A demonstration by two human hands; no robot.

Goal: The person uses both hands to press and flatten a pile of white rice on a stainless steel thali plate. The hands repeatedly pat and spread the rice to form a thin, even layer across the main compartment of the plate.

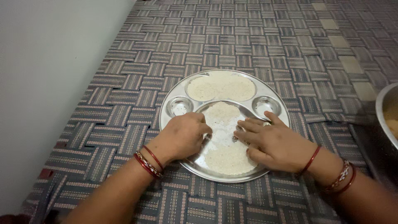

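My left hand [184, 135] lay palm down in the big lower compartment of the steel plate [278, 108], its fingers curled loosely together with the tips pressed into the pale grain [224, 137], clamped on nothing that I could make out. My right hand [273, 143] rested opposite it, fingers spread a little apart and flat on the grain, tips facing the left ones across a scraped patch of bare metal. I judged both hands sat low like that so the fingertips could push the small grains about and sort through them. Beyond the fingertips, on the far side, the grain thinned toward the curved divider, and nearer my wrists a thicker heap lay against the plate's rim. Past the divider, a wide far compartment held a second, smoother layer of grain [220, 87], its long axis running left to right across my view, and a small round cup [179, 107] stood on each side. The round plate sat on a woven mat [124, 103], with a metal pot [389, 118] at the right edge.
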